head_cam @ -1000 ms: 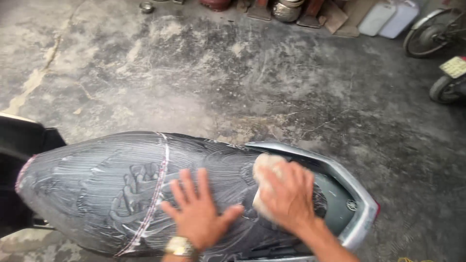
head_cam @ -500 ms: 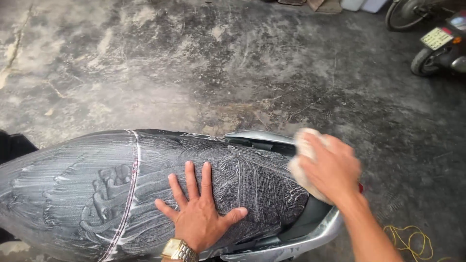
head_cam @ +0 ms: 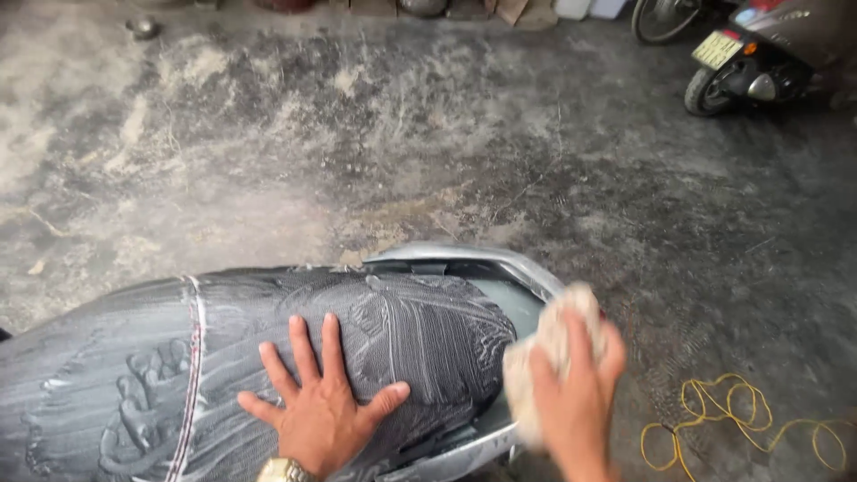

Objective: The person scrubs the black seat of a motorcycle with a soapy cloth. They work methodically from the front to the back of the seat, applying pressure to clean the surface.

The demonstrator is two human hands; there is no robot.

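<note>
My left hand [head_cam: 323, 412] lies flat and open, fingers spread, on the soapy scooter seat [head_cam: 268, 357], as it did a second ago. My right hand [head_cam: 571, 393] grips a pale sponge [head_cam: 553, 344]; it has moved off the seat's rear to the grey tail trim [head_cam: 500, 268]. I judge the seat lathered and the wiping now at its back edge. Yellow cord [head_cam: 741, 419] lies on the concrete floor [head_cam: 357, 161].
</note>
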